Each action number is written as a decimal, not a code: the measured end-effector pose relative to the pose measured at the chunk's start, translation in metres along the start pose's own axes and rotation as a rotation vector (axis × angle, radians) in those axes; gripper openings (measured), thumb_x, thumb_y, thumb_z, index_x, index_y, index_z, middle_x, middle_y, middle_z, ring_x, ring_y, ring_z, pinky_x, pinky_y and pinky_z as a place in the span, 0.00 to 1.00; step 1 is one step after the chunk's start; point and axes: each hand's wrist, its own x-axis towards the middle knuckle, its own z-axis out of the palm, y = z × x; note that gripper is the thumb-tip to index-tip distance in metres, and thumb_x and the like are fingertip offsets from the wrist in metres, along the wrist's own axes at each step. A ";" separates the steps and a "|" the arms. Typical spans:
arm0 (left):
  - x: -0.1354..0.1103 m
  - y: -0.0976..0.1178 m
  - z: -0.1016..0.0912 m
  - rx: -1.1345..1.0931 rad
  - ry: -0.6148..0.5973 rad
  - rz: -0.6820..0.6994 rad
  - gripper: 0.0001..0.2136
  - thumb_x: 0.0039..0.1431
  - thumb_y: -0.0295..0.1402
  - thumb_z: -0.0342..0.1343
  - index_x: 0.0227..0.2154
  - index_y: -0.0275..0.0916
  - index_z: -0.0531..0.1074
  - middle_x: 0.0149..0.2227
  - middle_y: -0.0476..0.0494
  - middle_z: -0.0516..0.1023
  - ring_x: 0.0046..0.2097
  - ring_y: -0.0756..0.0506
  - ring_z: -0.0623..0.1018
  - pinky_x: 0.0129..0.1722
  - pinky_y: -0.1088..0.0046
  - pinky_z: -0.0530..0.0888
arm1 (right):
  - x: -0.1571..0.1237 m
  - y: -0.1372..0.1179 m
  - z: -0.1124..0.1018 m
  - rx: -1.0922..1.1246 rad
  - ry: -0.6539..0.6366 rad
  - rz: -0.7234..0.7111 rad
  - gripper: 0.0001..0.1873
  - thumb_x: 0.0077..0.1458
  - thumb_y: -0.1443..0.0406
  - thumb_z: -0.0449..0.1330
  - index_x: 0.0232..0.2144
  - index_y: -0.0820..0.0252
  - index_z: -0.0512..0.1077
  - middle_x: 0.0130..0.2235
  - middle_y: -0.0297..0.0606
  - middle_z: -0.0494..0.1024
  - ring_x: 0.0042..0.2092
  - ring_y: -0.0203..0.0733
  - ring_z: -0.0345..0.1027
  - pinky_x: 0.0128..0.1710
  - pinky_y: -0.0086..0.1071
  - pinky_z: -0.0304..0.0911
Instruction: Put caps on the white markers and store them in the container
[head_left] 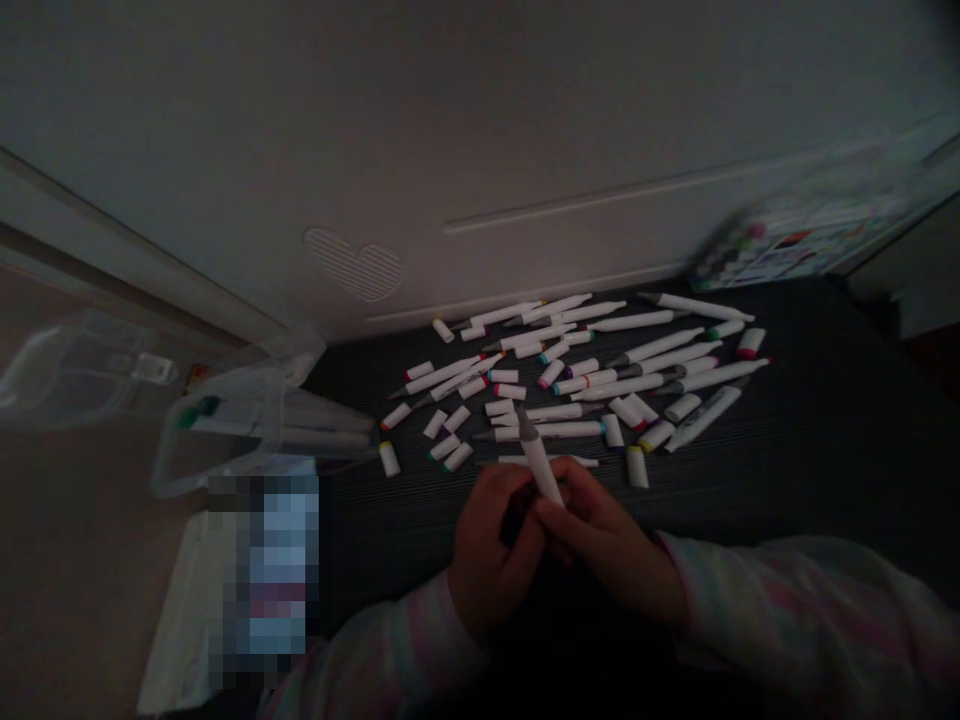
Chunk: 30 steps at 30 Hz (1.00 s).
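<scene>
An uncapped white marker with a grey tip section stands tilted between my two hands, tip pointing up and away from me. My right hand pinches its lower barrel between thumb and fingers. Curled in from the other side, my left hand closes against the same marker; some of its fingertips are hidden. Just beyond the hands, several uncapped white markers lie scattered on the dark table. Loose white caps with coloured ends lie among them, such as a yellow-ended cap and a green-ended cap.
At the left, a clear plastic case lies on its side with some markers inside. A phone with a lit, pixelated screen is near it. A pale panel with a ribbed heart rises behind the table. A printed clear package stands back right.
</scene>
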 end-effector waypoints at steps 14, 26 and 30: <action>-0.001 -0.001 0.000 0.014 0.013 -0.024 0.10 0.54 0.25 0.47 0.39 0.40 0.63 0.35 0.47 0.69 0.37 0.49 0.70 0.36 0.73 0.67 | 0.001 0.000 -0.001 0.012 0.002 -0.033 0.13 0.56 0.57 0.48 0.29 0.61 0.63 0.19 0.27 0.59 0.21 0.29 0.49 0.20 0.26 0.46; -0.001 -0.001 0.001 0.006 0.017 -0.023 0.10 0.54 0.25 0.47 0.39 0.39 0.64 0.36 0.45 0.70 0.38 0.48 0.71 0.38 0.72 0.67 | 0.000 0.000 -0.002 0.002 -0.025 -0.031 0.11 0.57 0.60 0.48 0.29 0.62 0.62 0.20 0.27 0.59 0.21 0.28 0.50 0.22 0.26 0.46; 0.000 0.000 0.000 0.000 0.014 -0.026 0.10 0.54 0.25 0.47 0.39 0.40 0.64 0.36 0.46 0.70 0.38 0.48 0.71 0.38 0.73 0.67 | -0.001 0.001 -0.002 0.016 -0.025 -0.039 0.10 0.56 0.60 0.49 0.30 0.62 0.62 0.20 0.26 0.59 0.21 0.28 0.49 0.22 0.26 0.46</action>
